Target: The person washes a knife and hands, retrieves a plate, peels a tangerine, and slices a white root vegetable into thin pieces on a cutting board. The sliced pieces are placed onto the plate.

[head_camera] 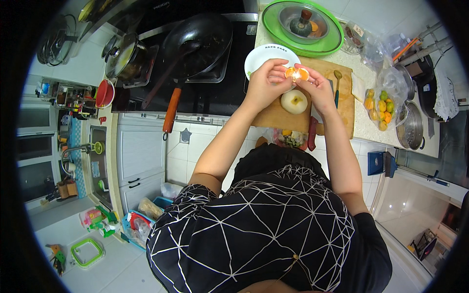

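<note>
A peeled mandarin orange, parted into two sections at its middle, is held over the plate's near edge. My left hand grips its left section and my right hand its right one. Just below them a peeled pale fruit with a hollow in its top rests on the wooden cutting board. Behind the hands lies a white plate with writing on its rim. A knife with a red handle lies beside the fruit, its blade partly hidden by my right arm. To the right is a spoon.
At the left, a black wok and a lidded pot stand on the stove. Behind the board sits a green basin. A bag of small orange and green fruits and a steamer pan are right. Below the counter edge is a scraps container.
</note>
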